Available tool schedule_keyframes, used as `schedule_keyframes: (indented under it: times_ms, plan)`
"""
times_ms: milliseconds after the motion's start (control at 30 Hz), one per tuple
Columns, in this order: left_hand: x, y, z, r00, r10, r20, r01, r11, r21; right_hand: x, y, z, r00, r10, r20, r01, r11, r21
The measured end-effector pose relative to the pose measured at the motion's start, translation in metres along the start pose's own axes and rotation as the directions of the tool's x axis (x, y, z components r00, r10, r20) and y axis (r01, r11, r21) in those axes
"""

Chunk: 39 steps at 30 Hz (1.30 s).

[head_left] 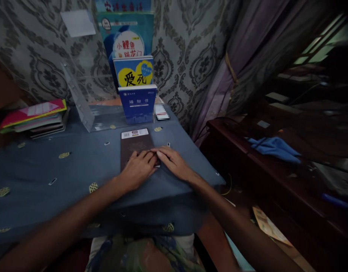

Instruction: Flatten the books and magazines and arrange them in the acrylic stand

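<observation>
A dark brown book (134, 145) with a white barcode label along its far edge lies flat on the blue patterned tablecloth. My left hand (140, 166) rests on its lower half, fingers laid out over the cover and slightly bent. At the book's right edge is my right hand (174, 162), its fingers stretched out and touching the left fingertips. Under the hands, the near part of the book is mostly hidden. Just behind it, a blue booklet (138, 104) stands upright in a clear acrylic stand (80, 100).
More books rise in the stand: a yellow-and-blue one (134, 71) and a teal one (125, 34). A stack of books (34, 117) lies at the left. To the right, past the table edge, a dark red cabinet (247, 162) holds a blue cloth (274, 149).
</observation>
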<state>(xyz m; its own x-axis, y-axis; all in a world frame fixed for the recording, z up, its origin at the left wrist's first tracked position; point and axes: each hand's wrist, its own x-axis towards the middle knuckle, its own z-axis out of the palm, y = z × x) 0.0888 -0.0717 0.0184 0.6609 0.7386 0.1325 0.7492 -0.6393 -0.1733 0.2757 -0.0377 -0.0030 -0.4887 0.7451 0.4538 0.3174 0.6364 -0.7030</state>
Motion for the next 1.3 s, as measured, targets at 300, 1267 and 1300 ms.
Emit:
schedule_keyframes:
  times_ms: [300, 1267, 1300]
  plan:
    - [0.003, -0.002, 0.004, 0.993, 0.115, -0.024, -0.111, 0.987, 0.119, 0.009, 0.006, -0.008, 0.995, -0.035, 0.093, 0.043, 0.996, -0.082]
    - [-0.063, -0.054, 0.012, 0.997, 0.021, 0.077, 0.002, 0.958, -0.287, 0.079, 0.058, 0.01, 0.971, -0.015, 0.24, 0.112, 0.91, -0.399]
    - [-0.067, -0.05, 0.011, 0.998, 0.027, 0.065, -0.007, 0.958, -0.288, 0.074, 0.055, 0.01, 0.971, -0.017, 0.238, 0.113, 0.912, -0.395]
